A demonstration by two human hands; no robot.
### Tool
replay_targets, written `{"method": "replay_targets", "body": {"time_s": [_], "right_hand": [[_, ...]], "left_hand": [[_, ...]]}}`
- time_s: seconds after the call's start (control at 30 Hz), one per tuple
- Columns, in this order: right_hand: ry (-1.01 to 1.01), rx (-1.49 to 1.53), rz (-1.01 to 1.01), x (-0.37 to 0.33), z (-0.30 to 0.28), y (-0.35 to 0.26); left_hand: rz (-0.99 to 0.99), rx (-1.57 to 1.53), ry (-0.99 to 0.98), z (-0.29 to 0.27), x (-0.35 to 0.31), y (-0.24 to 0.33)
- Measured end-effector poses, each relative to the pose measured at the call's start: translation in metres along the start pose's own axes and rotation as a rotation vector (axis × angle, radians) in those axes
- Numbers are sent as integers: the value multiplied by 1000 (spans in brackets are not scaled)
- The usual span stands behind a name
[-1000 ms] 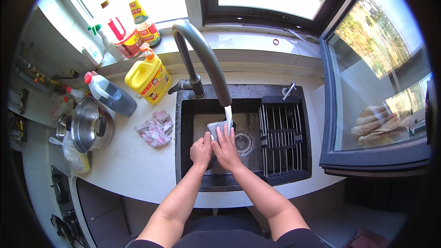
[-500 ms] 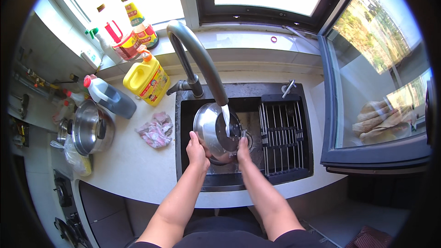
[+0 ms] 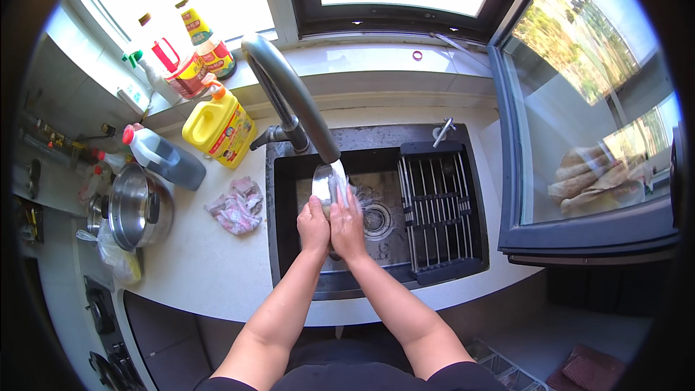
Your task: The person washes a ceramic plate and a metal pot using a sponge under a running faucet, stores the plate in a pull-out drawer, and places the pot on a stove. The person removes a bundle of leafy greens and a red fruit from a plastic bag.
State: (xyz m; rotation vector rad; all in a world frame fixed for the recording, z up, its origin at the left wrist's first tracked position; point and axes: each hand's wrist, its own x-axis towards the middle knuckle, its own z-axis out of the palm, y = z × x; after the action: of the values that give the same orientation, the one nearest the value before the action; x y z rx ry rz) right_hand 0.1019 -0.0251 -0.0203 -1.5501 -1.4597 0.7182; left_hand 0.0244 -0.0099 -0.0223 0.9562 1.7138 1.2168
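Under the kitchen tap (image 3: 295,94), a round stainless steel bowl (image 3: 321,185) stands tilted almost on edge inside the dark sink (image 3: 286,195). My left hand (image 3: 313,226) is closed on its near side, the thumb pointing up. Close beside it, my right hand (image 3: 347,226) lies against the bowl's right face with fingers stretched out. Running water falls from the spout onto the bowl and the right fingers. Both hands hide much of the lower bowl.
A black and steel drying rack (image 3: 440,210) covers the sink's right side. On the left counter are a crumpled cloth (image 3: 237,206), a yellow jug (image 3: 221,130), a bottle of dark liquid (image 3: 170,159) and a steel pot (image 3: 137,206). An open window (image 3: 507,166) reaches in at right.
The bowl has turned from facing up toward me to nearly edge-on. My right hand has moved left from its right rim onto its face, beside my left hand. The view has shifted slightly.
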Motion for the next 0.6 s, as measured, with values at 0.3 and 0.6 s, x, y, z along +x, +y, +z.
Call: {"method": "replay_targets", "body": {"time_s": [0.3, 0.6], "right_hand": [[-126, 24, -137, 26, 2, 12], [-112, -5, -127, -65, -28, -10]], "left_hand": [[-245, -433, -110, 11, 3, -1], [-648, -469, -143, -3, 31, -6]]}}
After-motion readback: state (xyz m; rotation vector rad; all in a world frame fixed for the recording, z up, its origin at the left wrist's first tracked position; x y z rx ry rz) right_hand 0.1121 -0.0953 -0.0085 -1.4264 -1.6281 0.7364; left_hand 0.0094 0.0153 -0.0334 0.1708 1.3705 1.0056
